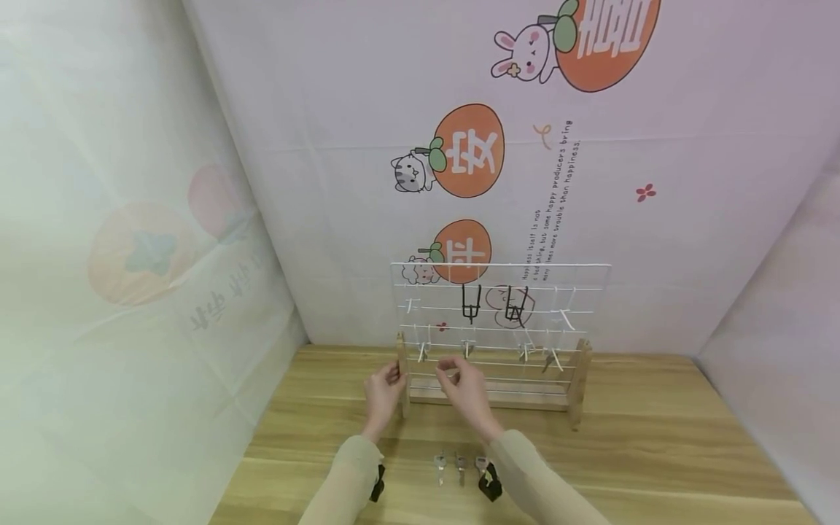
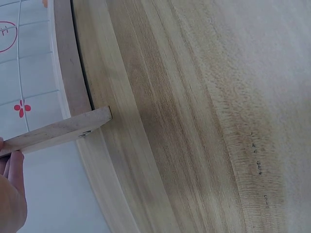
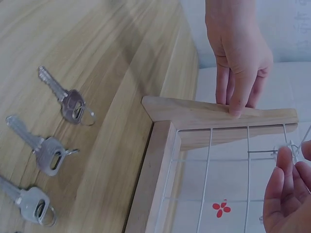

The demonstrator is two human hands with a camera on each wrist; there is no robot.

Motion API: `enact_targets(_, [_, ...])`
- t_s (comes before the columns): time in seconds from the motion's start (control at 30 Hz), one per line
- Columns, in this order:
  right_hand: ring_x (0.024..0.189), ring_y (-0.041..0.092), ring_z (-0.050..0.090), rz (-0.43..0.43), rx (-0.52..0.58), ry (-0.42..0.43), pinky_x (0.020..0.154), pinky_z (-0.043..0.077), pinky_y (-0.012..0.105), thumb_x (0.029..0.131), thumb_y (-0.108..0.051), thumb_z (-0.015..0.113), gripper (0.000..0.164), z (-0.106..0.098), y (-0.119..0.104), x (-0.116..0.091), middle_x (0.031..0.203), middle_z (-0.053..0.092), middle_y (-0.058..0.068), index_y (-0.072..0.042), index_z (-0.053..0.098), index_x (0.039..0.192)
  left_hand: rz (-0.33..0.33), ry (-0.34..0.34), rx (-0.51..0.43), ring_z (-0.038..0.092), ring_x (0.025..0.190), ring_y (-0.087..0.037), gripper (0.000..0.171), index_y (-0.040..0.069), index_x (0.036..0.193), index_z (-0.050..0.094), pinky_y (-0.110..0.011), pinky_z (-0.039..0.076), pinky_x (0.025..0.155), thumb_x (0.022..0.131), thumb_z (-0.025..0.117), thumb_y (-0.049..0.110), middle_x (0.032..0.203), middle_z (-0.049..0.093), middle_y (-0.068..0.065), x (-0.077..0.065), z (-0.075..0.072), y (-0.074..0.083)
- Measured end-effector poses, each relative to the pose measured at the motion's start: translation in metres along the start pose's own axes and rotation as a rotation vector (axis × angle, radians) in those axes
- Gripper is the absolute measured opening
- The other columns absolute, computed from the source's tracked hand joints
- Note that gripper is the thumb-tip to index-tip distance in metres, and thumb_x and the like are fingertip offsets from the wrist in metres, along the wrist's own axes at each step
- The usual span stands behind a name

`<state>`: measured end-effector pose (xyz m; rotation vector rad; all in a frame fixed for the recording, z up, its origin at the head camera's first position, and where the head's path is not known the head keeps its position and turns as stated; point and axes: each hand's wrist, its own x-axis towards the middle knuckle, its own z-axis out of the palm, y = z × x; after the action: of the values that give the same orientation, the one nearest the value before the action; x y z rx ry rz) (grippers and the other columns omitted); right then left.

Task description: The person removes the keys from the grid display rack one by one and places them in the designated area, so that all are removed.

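A white wire-grid rack (image 1: pixel 499 264) with wooden side posts stands on the table. My left hand (image 1: pixel 382 394) grips its left wooden post (image 3: pixel 194 112), thumb on one face and fingers behind. My right hand (image 1: pixel 464 388) is in front of the grid's lower left part, thumb and forefinger curled toward each other. In the right wrist view, the right fingertips (image 3: pixel 284 154) are right at a small white hook (image 3: pixel 293 145) and a thin dark piece beside it; I cannot tell whether they pinch anything. Three keys with small rings, one a silver key (image 3: pixel 51 155), lie on the table.
Black hooks (image 1: pixel 470 302) and several white hooks hang on the grid, some carrying keys; one dark key (image 1: pixel 548 361) hangs at the right. A printed cloth (image 1: pixel 341 219) rises behind the rack. Light wood table (image 1: pixel 656 430) extends to both sides.
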<state>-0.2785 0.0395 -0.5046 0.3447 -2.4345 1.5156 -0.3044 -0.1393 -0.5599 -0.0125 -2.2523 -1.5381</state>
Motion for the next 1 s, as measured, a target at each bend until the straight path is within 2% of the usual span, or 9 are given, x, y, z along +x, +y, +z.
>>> enact_targets(0.37, [0.061, 0.004, 0.055, -0.015, 0.006, 0.044, 0.047, 0.048, 0.015, 0.091, -0.009, 0.067, 0.019, 0.016, -0.005, 0.015, 0.104, 0.072, 0.013, -0.002, 0.066, 0.108, 0.032, 0.012, 0.02, 0.074, 0.094, -0.039, 0.027, -0.011, 0.11, 0.068, -0.034, 0.066, 0.079, 0.083, 0.071, -0.007, 0.105, 0.072, -0.03, 0.001, 0.001, 0.0])
enact_targets(0.47, [0.061, 0.007, 0.058, -0.023, 0.012, 0.058, 0.047, 0.048, 0.016, 0.091, -0.008, 0.067, 0.02, 0.02, -0.004, 0.018, 0.106, 0.072, 0.015, 0.0, 0.066, 0.109, 0.035, 0.011, 0.028, 0.074, 0.094, -0.039, 0.026, -0.01, 0.109, 0.068, -0.034, 0.066, 0.08, 0.083, 0.071, -0.007, 0.105, 0.072, -0.03, 0.002, 0.001, -0.001])
enact_targets(0.63, [0.071, 0.014, 0.067, 0.016, 0.013, 0.074, 0.053, 0.052, 0.014, 0.092, -0.011, 0.068, 0.02, 0.024, -0.004, 0.023, 0.108, 0.072, 0.013, -0.002, 0.066, 0.11, 0.033, -0.001, 0.027, 0.074, 0.094, -0.039, 0.027, -0.01, 0.11, 0.068, -0.033, 0.066, 0.08, 0.083, 0.072, -0.006, 0.105, 0.072, -0.029, 0.002, 0.0, -0.001])
enact_targets(0.8, [0.073, 0.02, 0.067, 0.001, 0.0, 0.106, 0.057, 0.054, 0.017, 0.089, -0.01, 0.069, 0.02, 0.028, -0.008, 0.026, 0.104, 0.073, 0.015, 0.0, 0.067, 0.106, 0.021, 0.006, 0.018, 0.074, 0.094, -0.039, 0.026, -0.01, 0.109, 0.068, -0.033, 0.066, 0.08, 0.083, 0.071, -0.006, 0.104, 0.072, -0.029, 0.002, 0.001, -0.001])
enact_targets(1.0, [0.073, 0.019, 0.067, 0.016, -0.01, 0.15, 0.059, 0.055, 0.019, 0.087, -0.009, 0.071, 0.016, 0.035, -0.009, 0.031, 0.1, 0.074, 0.015, -0.001, 0.068, 0.101, 0.045, 0.016, 0.012, 0.074, 0.091, -0.04, 0.024, -0.012, 0.106, 0.068, -0.034, 0.066, 0.079, 0.083, 0.071, -0.008, 0.102, 0.072, -0.031, 0.002, 0.001, 0.0])
